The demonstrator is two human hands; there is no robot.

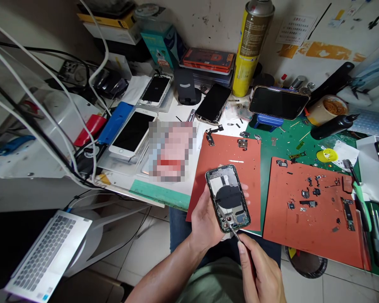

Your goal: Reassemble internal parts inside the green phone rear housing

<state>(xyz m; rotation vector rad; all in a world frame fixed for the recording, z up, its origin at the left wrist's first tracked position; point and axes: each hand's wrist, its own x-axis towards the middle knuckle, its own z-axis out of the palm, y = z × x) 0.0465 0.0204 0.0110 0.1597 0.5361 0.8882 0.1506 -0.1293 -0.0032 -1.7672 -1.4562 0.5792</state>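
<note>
Presently, the left hand point(205, 221) cradles one opened smartphone housing point(230, 198) over the left of two orange mats point(252, 168); one slim metal tool point(234, 232), pinched by the right hand point(259, 267), meets the housing's lower end. Long axis: steep, upper left to lower right, camera end lowermost.
</note>
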